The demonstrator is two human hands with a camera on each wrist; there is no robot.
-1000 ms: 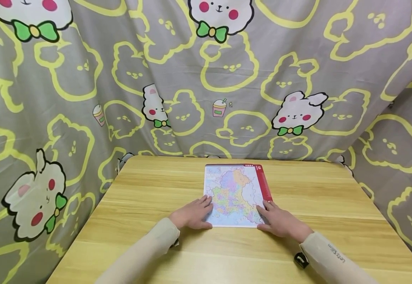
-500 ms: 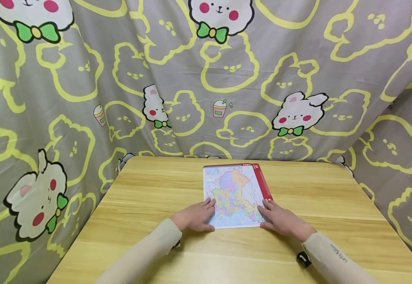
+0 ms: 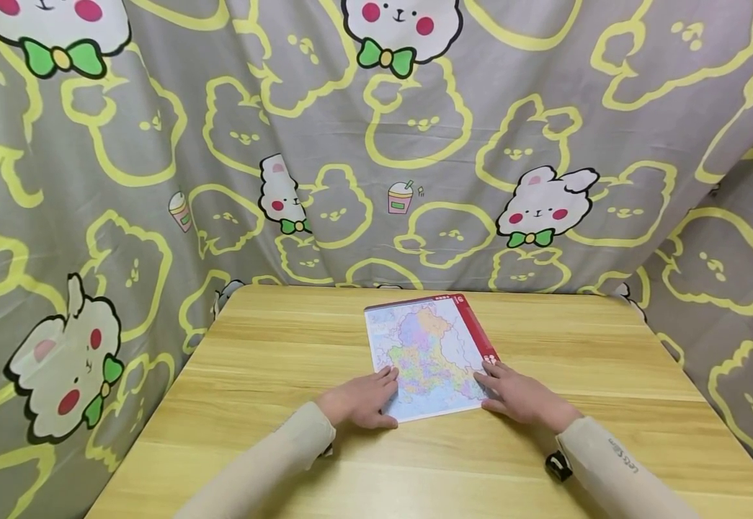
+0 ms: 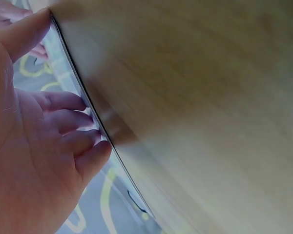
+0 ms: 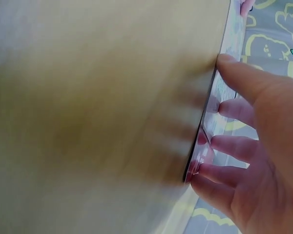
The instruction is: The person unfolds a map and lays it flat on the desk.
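Note:
A flat, thin map lies on the wooden table, slightly turned, with pastel regions and a red strip along its right side. My left hand rests at its lower left edge, fingertips on the surface and thumb by the near corner. On the opposite edge, my right hand touches the lower right part with spread fingers. In the left wrist view the fingers meet the map's thin dark edge. The right wrist view has the thumb and fingertips along the other edge, where some red shows.
The wooden table extends around the map on all sides. Behind and beside it hangs a grey curtain with yellow outlines and rabbit faces. A black band sits at the right wrist, below the beige sleeve.
The map has turned counterclockwise on the table, its top swinging left and its bottom right. My left hand has shifted a little right and nearer; my right hand has moved slightly right and away.

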